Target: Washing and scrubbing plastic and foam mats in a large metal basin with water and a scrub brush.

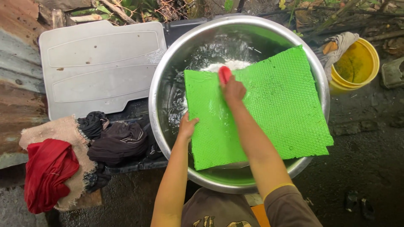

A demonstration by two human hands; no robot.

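A bright green textured mat (pixel 269 105) lies across a large steel basin (pixel 166 84) that holds soapy water. My right hand (pixel 232 89) is closed around a red scrub brush (pixel 224 74), which presses on the mat's upper left part. My left hand (pixel 186 127) rests on the mat's left edge with the fingers on the green surface, pinning it against the basin.
A grey plastic panel (pixel 99 67) lies to the left of the basin. Below it sit dark clothes (pixel 118 141), a red cloth (pixel 48 172) and a burlap piece (pixel 57 128). A yellow bucket (pixel 357 63) with a rag stands at the upper right. Wet dark ground (pixel 362 159) surrounds everything.
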